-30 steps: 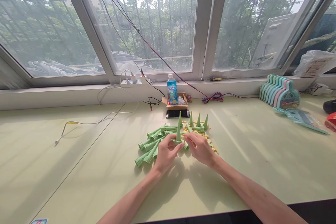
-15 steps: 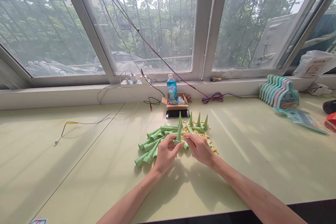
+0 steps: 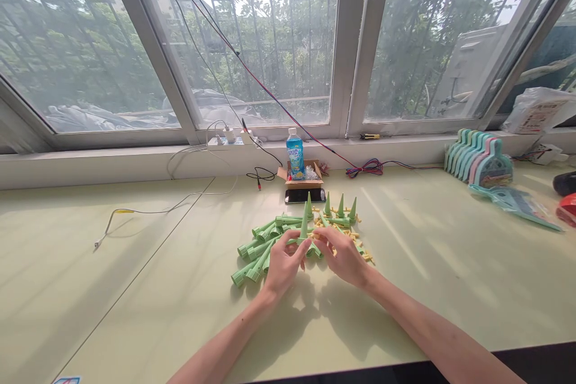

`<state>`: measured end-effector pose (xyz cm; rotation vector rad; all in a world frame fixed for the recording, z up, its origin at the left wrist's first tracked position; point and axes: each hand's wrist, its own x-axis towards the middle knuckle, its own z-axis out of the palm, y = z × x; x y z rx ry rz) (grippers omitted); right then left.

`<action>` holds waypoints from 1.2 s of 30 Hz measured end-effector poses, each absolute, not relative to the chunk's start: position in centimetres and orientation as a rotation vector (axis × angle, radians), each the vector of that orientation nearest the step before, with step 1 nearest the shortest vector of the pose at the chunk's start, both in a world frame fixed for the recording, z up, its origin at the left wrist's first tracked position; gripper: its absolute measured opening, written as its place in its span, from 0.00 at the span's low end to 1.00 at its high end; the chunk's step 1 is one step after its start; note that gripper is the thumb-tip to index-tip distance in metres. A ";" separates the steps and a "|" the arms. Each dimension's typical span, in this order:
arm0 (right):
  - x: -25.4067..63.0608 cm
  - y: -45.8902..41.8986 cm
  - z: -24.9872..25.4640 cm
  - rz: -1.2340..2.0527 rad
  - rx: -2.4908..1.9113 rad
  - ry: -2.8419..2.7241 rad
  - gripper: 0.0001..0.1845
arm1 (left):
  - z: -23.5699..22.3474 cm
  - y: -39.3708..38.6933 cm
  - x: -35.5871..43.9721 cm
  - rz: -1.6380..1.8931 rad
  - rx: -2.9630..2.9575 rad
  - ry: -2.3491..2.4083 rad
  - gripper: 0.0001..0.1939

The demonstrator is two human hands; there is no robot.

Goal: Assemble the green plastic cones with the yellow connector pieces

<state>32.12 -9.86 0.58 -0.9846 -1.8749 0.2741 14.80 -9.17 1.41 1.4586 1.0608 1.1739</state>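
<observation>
My left hand (image 3: 288, 261) is closed around the base of a green plastic spike (image 3: 305, 222), which points upward. My right hand (image 3: 339, 252) is beside it with thumb and forefinger pinched close to the spike's right side; whatever sits between those fingertips is too small to make out. Green plastic spikes with wide round ends (image 3: 256, 249) lie in a pile left of and behind my hands. Small yellow branched pieces (image 3: 366, 255) are scattered to the right, partly hidden by my right hand. Several green spikes (image 3: 341, 207) stand point-up behind the yellow pieces.
A black phone (image 3: 305, 195) lies behind the pile, before a small cardboard box (image 3: 303, 183) and a blue bottle (image 3: 295, 156). Coiled cable (image 3: 371, 167) rests near the window sill. Pastel plastic racks (image 3: 479, 159) stand at the right. A white cable (image 3: 153, 212) crosses the left side.
The spike in my left hand has shifted slightly left and down. My right fingertips have drawn in closer to its base. The piles look the same.
</observation>
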 end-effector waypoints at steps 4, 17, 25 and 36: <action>32.2 -9.7 0.3 0.259 -0.961 -1.887 0.11 | 1.5 -9.2 14.8 1.159 1.474 1.062 0.19; 32.2 -9.3 -0.2 0.219 -1.005 -1.864 0.14 | 1.6 -9.7 14.9 1.151 1.548 1.005 0.18; 32.3 -9.5 -0.3 0.292 -1.027 -1.874 0.16 | 1.5 -9.8 14.8 1.169 1.618 0.997 0.18; 31.8 -10.1 0.9 0.686 -1.049 -1.682 0.19 | 0.6 -9.4 14.6 1.233 1.811 1.004 0.15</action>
